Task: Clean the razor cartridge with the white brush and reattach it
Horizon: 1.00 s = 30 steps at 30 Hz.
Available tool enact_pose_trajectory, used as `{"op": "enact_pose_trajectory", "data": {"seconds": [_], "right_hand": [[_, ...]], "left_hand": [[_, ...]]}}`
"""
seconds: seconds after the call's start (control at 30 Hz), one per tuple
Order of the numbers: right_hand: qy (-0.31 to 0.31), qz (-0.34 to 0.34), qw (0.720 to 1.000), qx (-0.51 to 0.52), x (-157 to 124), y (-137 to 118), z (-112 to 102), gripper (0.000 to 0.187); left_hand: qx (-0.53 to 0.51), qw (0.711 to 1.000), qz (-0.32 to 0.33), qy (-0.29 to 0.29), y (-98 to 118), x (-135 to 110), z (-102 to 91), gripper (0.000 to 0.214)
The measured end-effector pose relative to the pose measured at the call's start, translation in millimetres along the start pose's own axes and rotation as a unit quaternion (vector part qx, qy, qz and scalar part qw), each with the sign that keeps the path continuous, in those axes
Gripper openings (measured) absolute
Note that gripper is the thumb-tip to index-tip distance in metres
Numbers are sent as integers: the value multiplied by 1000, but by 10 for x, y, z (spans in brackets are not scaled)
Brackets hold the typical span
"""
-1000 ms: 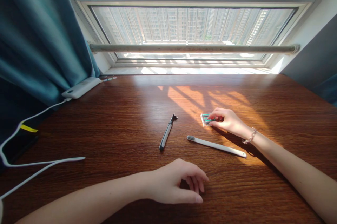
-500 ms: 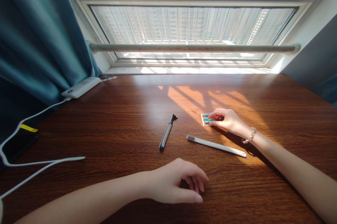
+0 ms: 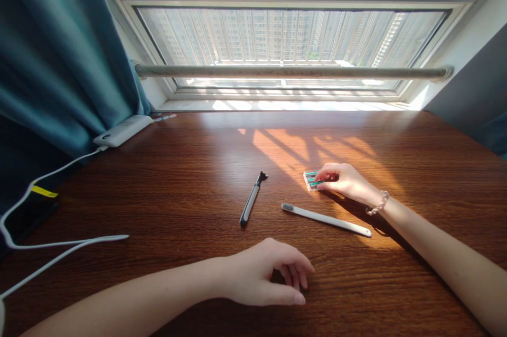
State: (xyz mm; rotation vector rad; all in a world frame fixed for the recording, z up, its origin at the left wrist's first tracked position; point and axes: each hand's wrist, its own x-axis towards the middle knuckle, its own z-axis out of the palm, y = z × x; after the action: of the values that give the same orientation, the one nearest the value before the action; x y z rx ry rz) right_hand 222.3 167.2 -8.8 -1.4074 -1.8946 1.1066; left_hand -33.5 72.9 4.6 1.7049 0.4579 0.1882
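Note:
A small clear pack of razor cartridges, with green strips, lies on the wooden table. My right hand wears a braided bracelet and grips the pack's right side between thumb and fingers, which hide part of it. Left of it lies a razor handle, black and grey, no blade head on its forked top. A white toothbrush with grey bristles rests just in front of my right hand. Nearest me, my left hand is on the table with curved fingers, thumb apart, holding nothing.
At the back left stands a white box-shaped device with a white cable running along the left edge. A blue curtain hangs at left. A metal rail crosses before the window. Sunlight falls on the table.
Both hands keep nearly the same place. The pack and my right hand appear shifted by only a few pixels, along with the whole view.

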Motion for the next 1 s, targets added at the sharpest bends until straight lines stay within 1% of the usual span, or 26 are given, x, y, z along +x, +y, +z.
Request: {"op": "enact_pose_trajectory", "data": {"seconds": [0.13,0.27,0.37,0.53,0.6,0.73,0.8,1.0], "right_hand": [[-18,-4,1000,-7,5,9,-17,28],[-32,-13,999,-21,-6,-19,-27,21],[-30,-14,999,-27,-10,-35,-27,18],[-35,-6,999,-14,-9,-25,-31,22],[-29,-15,999,-26,-9,-22,-40,28],[4,-70,995,-77,-3,-9,-45,44],[15,-84,993,-85,2,8,-35,47],[36,-44,994,-95,13,70,9,44]], "left_hand": [[0,1000,3,1,-2,1,1,36],[0,1000,2,1,-1,0,6,36],[0,1000,3,1,-4,-1,10,36],[2,1000,3,0,-8,-2,8,36],[2,1000,4,0,-6,-2,7,36],[0,1000,0,1,-2,0,9,36],[0,1000,-2,1,-1,1,10,36],[2,1000,1,0,-2,-1,13,37]]}}
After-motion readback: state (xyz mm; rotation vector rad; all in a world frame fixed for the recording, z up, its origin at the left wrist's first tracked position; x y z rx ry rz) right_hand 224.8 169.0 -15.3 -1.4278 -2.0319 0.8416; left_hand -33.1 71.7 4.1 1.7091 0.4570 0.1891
